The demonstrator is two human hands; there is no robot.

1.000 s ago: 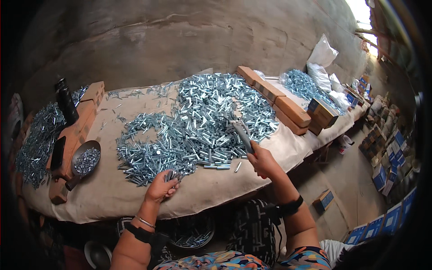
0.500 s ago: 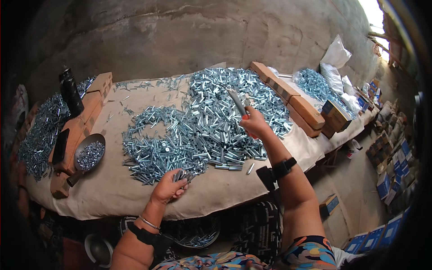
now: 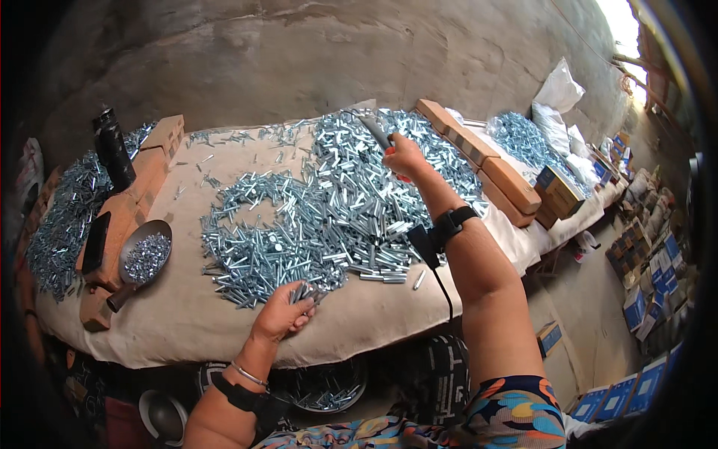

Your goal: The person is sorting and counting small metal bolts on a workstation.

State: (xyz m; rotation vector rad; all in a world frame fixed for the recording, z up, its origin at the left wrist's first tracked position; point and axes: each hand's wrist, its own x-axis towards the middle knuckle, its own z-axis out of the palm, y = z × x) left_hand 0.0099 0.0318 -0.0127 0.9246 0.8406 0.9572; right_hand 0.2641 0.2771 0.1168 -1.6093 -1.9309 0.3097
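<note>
My left hand [image 3: 280, 314] is closed on a small bunch of metal pins [image 3: 304, 292] at the front edge of a pile of bolts [image 3: 250, 262]. My right hand [image 3: 406, 157] grips a curved grey tool [image 3: 375, 132] with a red handle; its exact kind is unclear. The tool's far end lies over the back of a heap of shiny metal sleeves [image 3: 366, 217]. Both piles rest on a cloth-covered table [image 3: 183, 318] and run into each other in the middle.
Brick rows [image 3: 146, 173] on the left and more bricks [image 3: 479, 157] on the right border the piles. A pan [image 3: 166, 249] of small metal parts, a phone [image 3: 96, 243] and a black bottle [image 3: 114, 153] stand left. A cardboard box [image 3: 559, 193] sits right. Below the table edge is a basin [image 3: 329, 400].
My right hand has moved the tool away from me and slightly left, toward the back of the sleeve heap. My left hand has stayed nearly still with its bunch of pins.
</note>
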